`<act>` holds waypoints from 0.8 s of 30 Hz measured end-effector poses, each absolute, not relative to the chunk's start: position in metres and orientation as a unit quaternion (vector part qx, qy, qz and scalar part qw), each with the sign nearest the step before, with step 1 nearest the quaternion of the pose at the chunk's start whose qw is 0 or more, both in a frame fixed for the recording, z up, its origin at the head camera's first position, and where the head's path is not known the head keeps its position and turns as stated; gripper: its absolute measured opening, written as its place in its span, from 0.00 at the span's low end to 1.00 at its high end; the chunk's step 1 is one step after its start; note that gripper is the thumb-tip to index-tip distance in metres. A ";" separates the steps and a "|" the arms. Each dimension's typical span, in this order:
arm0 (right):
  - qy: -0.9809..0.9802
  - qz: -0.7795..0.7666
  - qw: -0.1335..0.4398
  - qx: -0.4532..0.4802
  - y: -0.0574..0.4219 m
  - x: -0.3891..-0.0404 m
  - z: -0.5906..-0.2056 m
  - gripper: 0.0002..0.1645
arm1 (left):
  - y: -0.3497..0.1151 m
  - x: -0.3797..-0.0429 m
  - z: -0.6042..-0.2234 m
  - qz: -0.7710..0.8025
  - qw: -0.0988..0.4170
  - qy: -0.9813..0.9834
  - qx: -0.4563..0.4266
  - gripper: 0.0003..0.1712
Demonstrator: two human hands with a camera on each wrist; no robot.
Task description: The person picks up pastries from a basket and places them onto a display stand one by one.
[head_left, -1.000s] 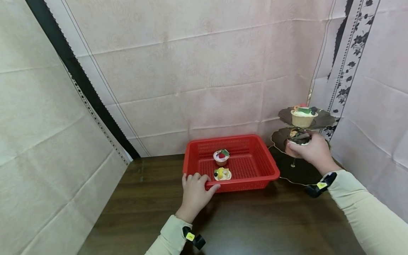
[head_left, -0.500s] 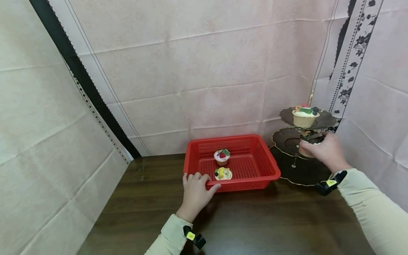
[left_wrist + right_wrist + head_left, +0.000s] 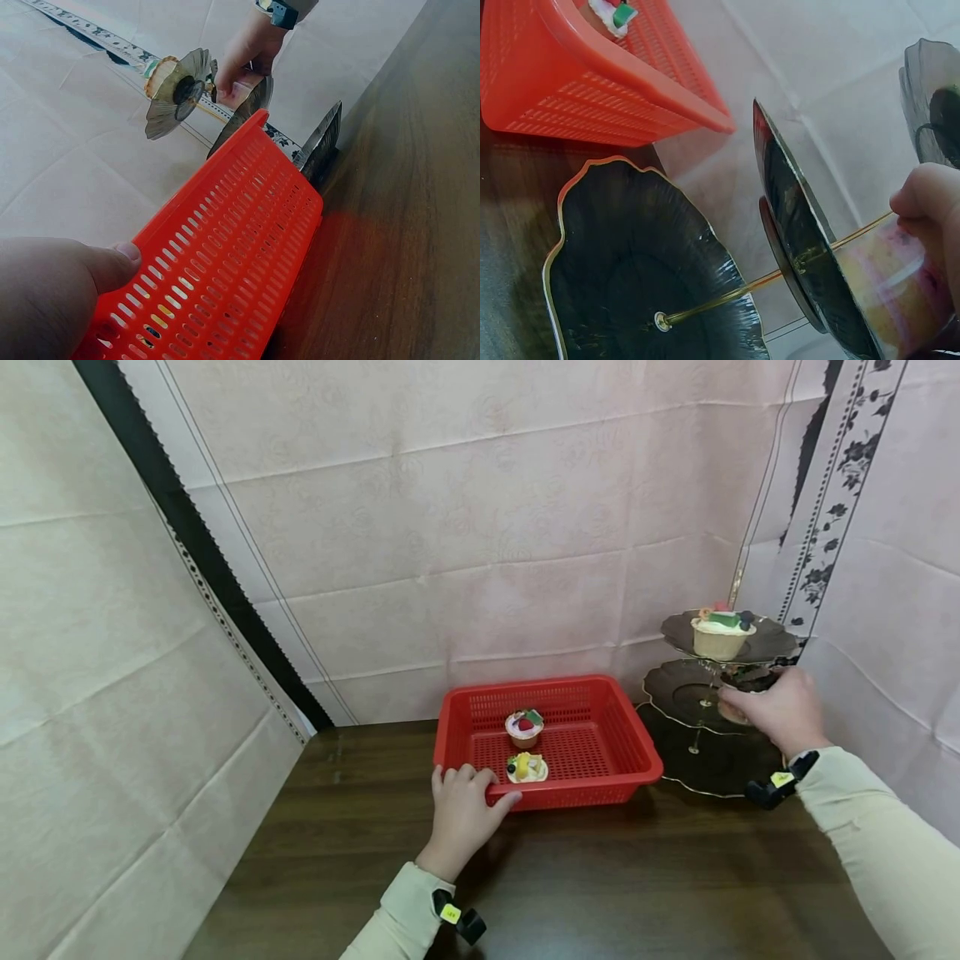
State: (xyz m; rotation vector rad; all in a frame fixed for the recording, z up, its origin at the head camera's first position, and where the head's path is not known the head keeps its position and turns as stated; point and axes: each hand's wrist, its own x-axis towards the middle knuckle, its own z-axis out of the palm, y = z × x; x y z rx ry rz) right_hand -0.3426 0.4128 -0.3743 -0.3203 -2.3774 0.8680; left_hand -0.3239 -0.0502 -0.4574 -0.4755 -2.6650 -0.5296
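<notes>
My left hand (image 3: 463,818) holds the near left rim of a red plastic basket (image 3: 592,795), its thumb (image 3: 120,262) on the outer wall. Inside the basket are two cupcakes: one with a red berry (image 3: 523,729), the other with yellow fruit (image 3: 527,768). At the right, my right hand (image 3: 786,714) grips a cupcake with a pinkish-tan case (image 3: 889,277) at the middle tier (image 3: 678,689) of a dark, gold-edged cake stand. Its topping is mostly hidden by the hand and the tier above. The case's base is right at the plate in the right wrist view.
A cupcake with green, red and blue toppings (image 3: 722,637) sits on the stand's top tier (image 3: 776,646). The wide bottom tier (image 3: 712,772) lies close beside the basket. Pale cloth walls (image 3: 487,527) rise behind and on both sides of the brown wooden table (image 3: 600,885).
My right hand has carried its cupcake rightward across the middle tier, away from the tier's near middle. The left hand stays on the basket rim.
</notes>
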 end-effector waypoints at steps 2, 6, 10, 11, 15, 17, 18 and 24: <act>-0.889 0.319 0.305 -0.123 0.412 -0.345 -0.375 0.42 | -0.050 -0.324 -0.457 -0.188 0.191 -0.949 -0.168 0.26; -0.886 0.319 0.311 -0.128 0.413 -0.350 -0.376 0.43 | -0.050 -0.324 -0.457 -0.189 0.192 -0.948 -0.168 0.27; -0.885 0.319 0.315 -0.128 0.415 -0.355 -0.378 0.45 | -0.050 -0.323 -0.457 -0.190 0.193 -0.948 -0.167 0.27; -0.884 0.319 0.315 -0.128 0.416 -0.356 -0.378 0.45 | -0.050 -0.324 -0.457 -0.190 0.194 -0.948 -0.168 0.27; -0.887 0.320 0.304 -0.135 0.417 -0.360 -0.381 0.49 | -0.049 -0.324 -0.457 -0.188 0.193 -0.948 -0.168 0.27; -0.890 0.322 0.293 -0.139 0.416 -0.360 -0.382 0.51 | -0.049 -0.324 -0.457 -0.188 0.192 -0.948 -0.168 0.27; -0.891 0.320 0.288 -0.142 0.416 -0.360 -0.382 0.52 | -0.049 -0.324 -0.457 -0.188 0.191 -0.949 -0.168 0.27; -0.895 0.318 0.282 -0.136 0.414 -0.362 -0.383 0.51 | -0.050 -0.324 -0.457 -0.187 0.191 -0.949 -0.168 0.27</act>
